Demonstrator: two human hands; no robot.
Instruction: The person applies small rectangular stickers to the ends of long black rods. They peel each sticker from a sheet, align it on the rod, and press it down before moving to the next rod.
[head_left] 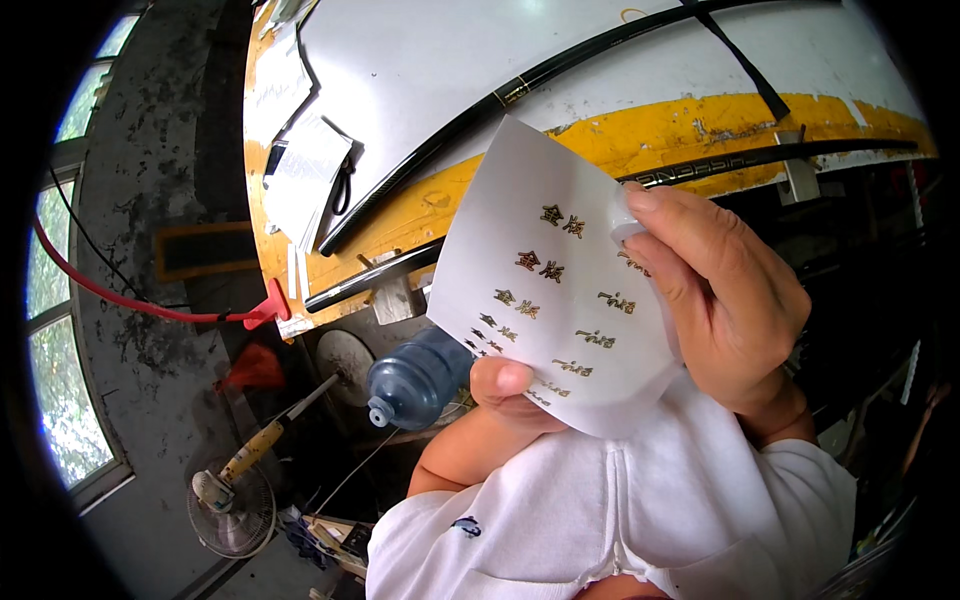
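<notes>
A white decal sheet point(530, 210) with rows of gold lettering is held up in front of my chest. My left hand point(508, 392) grips its lower edge, the thumb on the printed face and the fingers hidden behind. At the sheet's right edge, my right hand point(725, 285) pinches a curled-up corner between thumb and forefinger. Just beyond the sheet a long black rod point(385, 275), which looks like a fishing rod, rests on metal supports point(398, 300) along the bench edge. The sheet covers its middle part.
A second black rod point(430, 152) lies across the white bench top point(410, 60), near papers point(312, 165) and a black strap point(745, 65). Below the bench are a blue water jug point(415, 380) and a fan point(232, 505). A red hose point(120, 290) hangs at the left.
</notes>
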